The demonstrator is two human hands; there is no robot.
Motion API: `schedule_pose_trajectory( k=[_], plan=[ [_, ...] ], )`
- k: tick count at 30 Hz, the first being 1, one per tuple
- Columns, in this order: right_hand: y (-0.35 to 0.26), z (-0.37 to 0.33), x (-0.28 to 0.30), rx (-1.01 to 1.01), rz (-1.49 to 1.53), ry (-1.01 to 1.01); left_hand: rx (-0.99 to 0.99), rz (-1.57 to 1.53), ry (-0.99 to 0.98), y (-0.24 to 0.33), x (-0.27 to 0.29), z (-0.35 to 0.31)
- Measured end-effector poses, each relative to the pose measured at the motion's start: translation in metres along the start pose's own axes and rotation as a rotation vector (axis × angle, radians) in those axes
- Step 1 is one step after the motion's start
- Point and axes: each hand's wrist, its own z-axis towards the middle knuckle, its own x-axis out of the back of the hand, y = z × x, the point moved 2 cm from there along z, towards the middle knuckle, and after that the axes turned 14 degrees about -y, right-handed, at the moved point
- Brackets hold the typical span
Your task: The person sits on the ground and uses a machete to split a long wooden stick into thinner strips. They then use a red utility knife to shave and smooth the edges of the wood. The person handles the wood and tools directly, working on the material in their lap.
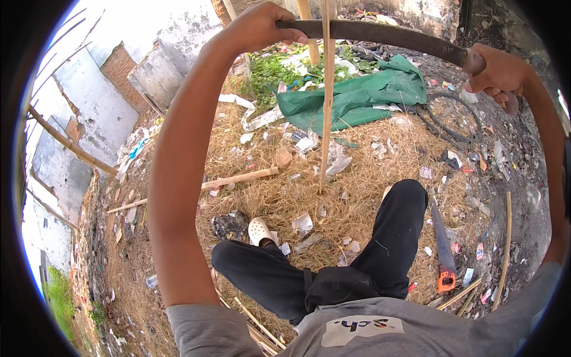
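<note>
A long dark machete (392,34) is raised across the top of the view, its slightly curved blade spanning both my hands. My left hand (262,28) is closed on the blade's far-left end, thumb underneath. Around the wooden handle at the other end, the fingers of my right hand (501,72) are wrapped. An upright thin bamboo strip (328,101) crosses the blade close to my left hand, and its lower end meets the dry grass in front of me. The strip's top runs out of view.
A handsaw (443,244) with an orange handle lies by my right leg, near a bamboo stick (504,250). Another bamboo pole (238,178) lies at left. A green tarp (357,98) and a black hose (455,119) are ahead. Litter covers the dry grass.
</note>
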Motion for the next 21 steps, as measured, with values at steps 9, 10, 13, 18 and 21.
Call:
schedule_pose_trajectory(
  k=[9,10,13,18,21],
  plan=[
    [0.014,0.053,-0.042,0.149,-0.459,0.593,0.119,0.298,0.165,0.000,-0.001,-0.020],
    [0.014,0.060,-0.037,0.133,-0.525,0.610,0.145,0.318,0.222,0.003,-0.005,-0.020],
    [0.036,0.072,-0.032,0.289,-0.667,0.785,0.162,0.371,0.390,-0.001,-0.021,-0.020],
    [-0.006,0.049,-0.035,0.054,-0.110,0.089,0.287,0.142,-0.165,0.004,0.022,-0.019],
    [0.002,0.063,-0.031,0.046,-0.056,0.013,0.260,0.049,-0.172,0.007,0.019,-0.021]
  ],
)
